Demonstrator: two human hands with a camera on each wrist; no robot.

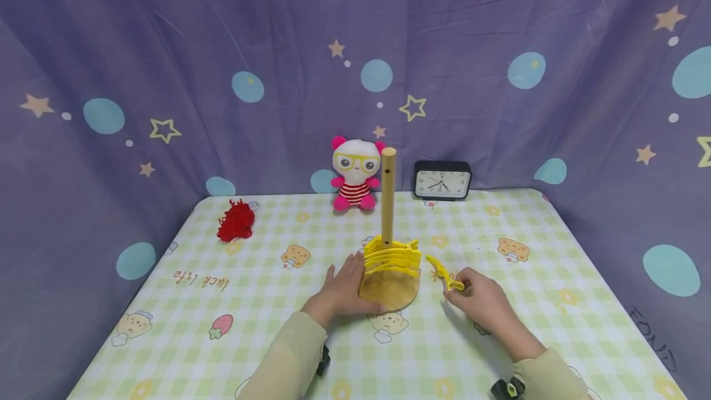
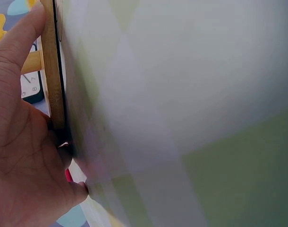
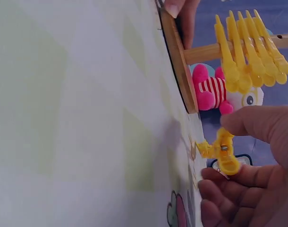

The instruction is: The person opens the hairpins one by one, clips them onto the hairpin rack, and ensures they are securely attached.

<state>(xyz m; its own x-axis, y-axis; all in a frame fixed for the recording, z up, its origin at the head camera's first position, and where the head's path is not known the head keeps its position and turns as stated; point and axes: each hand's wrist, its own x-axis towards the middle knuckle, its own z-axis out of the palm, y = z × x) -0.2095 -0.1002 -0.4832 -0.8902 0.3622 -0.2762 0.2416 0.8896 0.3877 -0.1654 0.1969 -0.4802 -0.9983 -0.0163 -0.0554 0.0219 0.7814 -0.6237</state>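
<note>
A wooden stand (image 1: pixel 389 292) with a round base and an upright post (image 1: pixel 388 196) stands mid-table. Several yellow hair clips (image 1: pixel 392 258) sit stacked around the lower post, their pointed ends side by side in the right wrist view. At the base's left edge, my left hand (image 1: pixel 349 287) holds the rim, thumb along the front and fingers behind. To the right of the stand, my right hand (image 1: pixel 482 299) pinches one more yellow hair clip (image 1: pixel 441 271) between thumb and fingers. Its metal spring (image 3: pixel 224 147) shows in the right wrist view; its long end points toward the stand, apart from it.
A pink and white plush toy (image 1: pixel 355 175) sits behind the post, and a black alarm clock (image 1: pixel 442 181) stands at the back right. Red stringy material (image 1: pixel 236 221) lies in a heap at the back left. A checked cloth (image 1: pixel 266 338) covers the table.
</note>
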